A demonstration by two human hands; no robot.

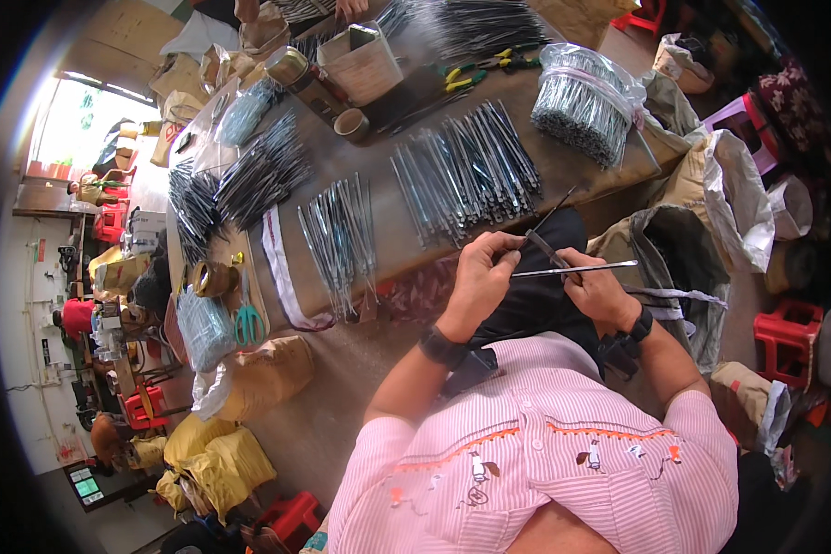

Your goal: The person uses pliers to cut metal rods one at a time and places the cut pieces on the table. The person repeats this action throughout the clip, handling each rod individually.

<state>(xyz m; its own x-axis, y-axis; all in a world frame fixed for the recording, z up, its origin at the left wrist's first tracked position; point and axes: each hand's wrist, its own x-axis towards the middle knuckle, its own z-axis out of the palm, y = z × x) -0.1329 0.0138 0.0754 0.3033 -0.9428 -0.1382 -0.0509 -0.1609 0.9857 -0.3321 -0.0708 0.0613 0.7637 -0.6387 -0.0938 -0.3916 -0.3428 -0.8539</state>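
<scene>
Over my lap, my left hand (482, 277) is closed, pinching a thin dark strip (548, 247) between thumb and fingertips. My right hand (596, 288) is closed around the strip's lower end and a slim silvery metal rod (619, 266). The rod runs crosswise, its left end near my left thumb. Just beyond my hands lies a wide row of thin metal strips (471, 171) on the table. A smaller row of strips (338, 242) lies to its left. What the pieces are exactly I cannot make out.
On the table (369, 152) stand a tin can (289, 66), a plastic container (362, 65), yellow-handled pliers (462, 78) and a wrapped bundle of metal strips (585, 106). Scissors (248, 319) lie at the left edge. Open sacks (679, 268) and a red stool (788, 340) stand right. Another person's hand (351, 9) shows at the far side.
</scene>
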